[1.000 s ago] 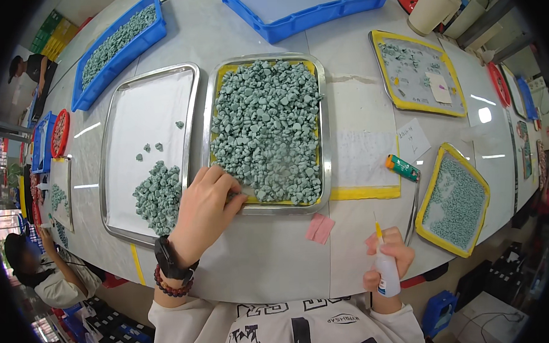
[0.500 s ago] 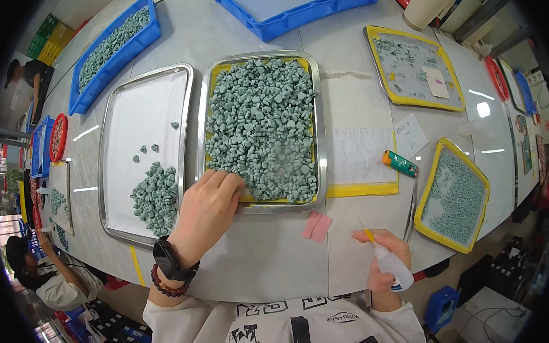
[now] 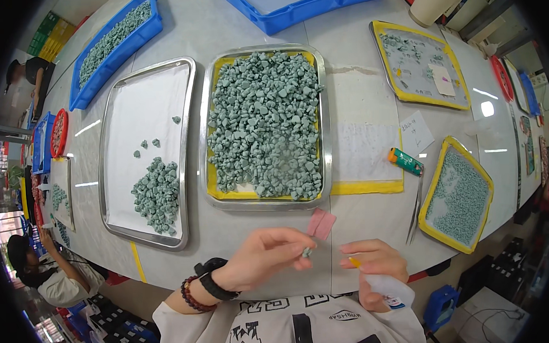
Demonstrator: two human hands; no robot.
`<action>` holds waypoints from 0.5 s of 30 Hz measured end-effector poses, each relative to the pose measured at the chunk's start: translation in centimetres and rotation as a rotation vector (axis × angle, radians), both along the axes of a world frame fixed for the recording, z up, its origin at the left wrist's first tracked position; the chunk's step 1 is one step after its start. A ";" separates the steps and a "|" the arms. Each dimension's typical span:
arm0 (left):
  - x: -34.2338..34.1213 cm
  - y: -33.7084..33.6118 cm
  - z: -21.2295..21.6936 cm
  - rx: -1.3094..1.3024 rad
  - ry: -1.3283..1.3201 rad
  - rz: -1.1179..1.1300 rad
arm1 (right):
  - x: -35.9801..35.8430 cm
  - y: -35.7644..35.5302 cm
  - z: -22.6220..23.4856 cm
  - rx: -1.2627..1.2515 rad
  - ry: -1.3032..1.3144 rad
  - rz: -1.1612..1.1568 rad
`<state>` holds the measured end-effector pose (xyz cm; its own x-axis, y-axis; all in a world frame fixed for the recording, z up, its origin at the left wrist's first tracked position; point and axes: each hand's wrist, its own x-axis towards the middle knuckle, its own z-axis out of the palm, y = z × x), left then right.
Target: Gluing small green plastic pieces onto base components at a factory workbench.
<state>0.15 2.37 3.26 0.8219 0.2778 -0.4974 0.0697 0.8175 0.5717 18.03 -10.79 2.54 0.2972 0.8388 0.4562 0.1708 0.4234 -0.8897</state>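
In front of my chest, my left hand (image 3: 263, 258) pinches a small grey-green piece (image 3: 306, 252) between thumb and fingertips. Just to its right, my right hand (image 3: 374, 262) is wrapped round a white squeeze bottle (image 3: 390, 290) with a yellow nozzle; the nozzle's thin tip cannot be made out. Beyond both hands, a metal tray (image 3: 270, 204) lined with yellow-edged sheeting holds a thick heap of similar green pieces (image 3: 263, 123). To the left, a second metal tray (image 3: 140, 107) with white lining carries a smaller pile (image 3: 156, 198) and a few loose pieces.
A pink cloth scrap (image 3: 321, 224) lies close beyond my hands. On the right are a green-orange lighter (image 3: 406, 161), tweezers (image 3: 415, 209) and yellow-edged trays (image 3: 458, 243). Blue bins (image 3: 78, 97) stand at the back, near a beige cup (image 3: 435, 2). A person (image 3: 52, 267) works at far left.
My left hand has left the heaped tray's near-left corner and come back toward my chest, with a green piece in its fingertips. My right hand has shifted slightly left with the bottle.
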 end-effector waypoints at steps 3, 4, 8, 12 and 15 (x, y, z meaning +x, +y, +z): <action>0.7 -0.5 -1.2 -0.174 0.040 0.127 | -0.4 0.9 0.2 -0.071 -0.037 0.049; 0.6 -0.6 -1.8 -0.179 0.040 0.122 | -0.4 0.9 0.2 -0.105 -0.057 0.070; 0.0 -0.9 -3.1 -0.103 -0.055 0.103 | -0.4 0.7 -0.6 -0.141 -0.042 0.115; -0.1 -1.3 -3.3 0.181 -0.013 0.082 | -0.4 0.9 -0.7 -0.162 -0.105 0.142; -0.1 -1.8 -3.5 0.348 -0.035 0.132 | -0.5 0.9 -0.8 -0.168 -0.098 0.144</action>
